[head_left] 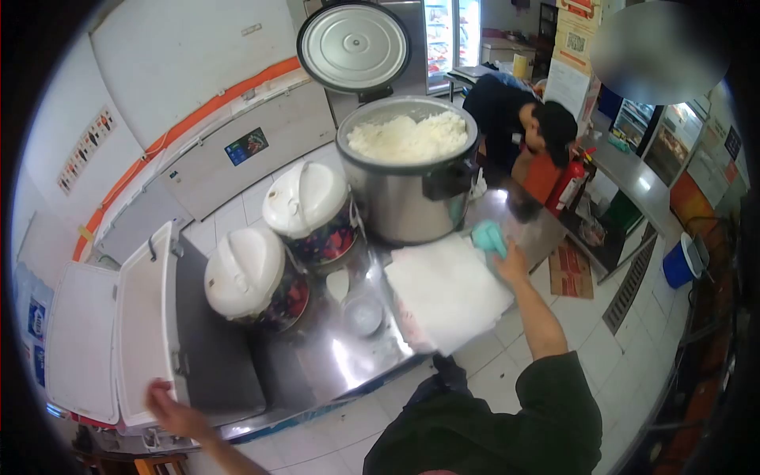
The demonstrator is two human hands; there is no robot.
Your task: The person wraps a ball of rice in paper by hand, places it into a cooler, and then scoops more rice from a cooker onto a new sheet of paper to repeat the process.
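Note:
My right hand (513,260) is closed around a teal cloth (489,236). The cloth lies at the far right corner of a stack of white paper sheets (447,297). Just behind it stands a big steel rice cooker (404,202) with its lid (355,47) raised, heaped with white rice (408,134). At lower left, my left hand (164,408) is beside the near corner of an open cooler box (170,317); its fingers are blurred.
Two lidded rice pots (245,273) with patterned sides share the steel table (309,368) with a small clear bowl (363,316) and a white paddle (338,285). A person in a black cap (556,127) bends behind the table. A fire extinguisher (566,188) and blue bucket (682,261) are at right.

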